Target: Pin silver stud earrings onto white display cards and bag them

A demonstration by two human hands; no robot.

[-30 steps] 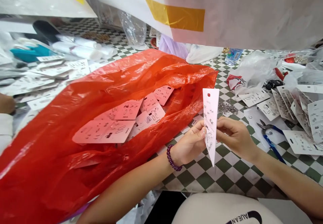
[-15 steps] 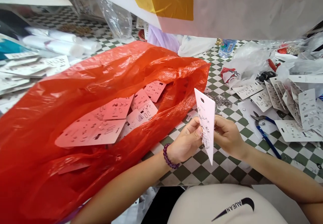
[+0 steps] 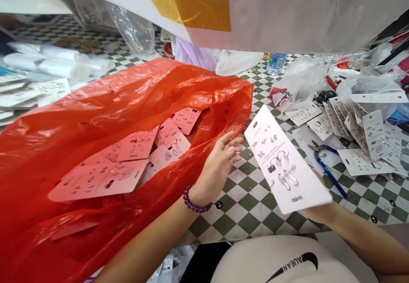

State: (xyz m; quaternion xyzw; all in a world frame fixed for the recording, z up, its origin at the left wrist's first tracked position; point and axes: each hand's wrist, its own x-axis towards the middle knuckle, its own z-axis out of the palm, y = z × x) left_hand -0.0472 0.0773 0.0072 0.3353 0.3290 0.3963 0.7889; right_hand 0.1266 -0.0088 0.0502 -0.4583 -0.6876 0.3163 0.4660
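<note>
Jewelry card (image 3: 281,168) is gripped from behind by R hand (image 3: 321,213), approx 4 o'clock in view — L hand (image 3: 217,164) is held open, fingers loosely spread, at card's 9 o'clock, nr red bag (image 3: 128,98).

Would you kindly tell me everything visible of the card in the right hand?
The card is white with a pinkish tint, stiff-looking like cardboard, with rounded corners. A small slot pierces its far end; dark print marks its near end. Shiny, metal-looking jewellery sits on its face, including long loops. It is tilted above the checked table, held from behind by the right hand; the left hand is apart from it.
</note>
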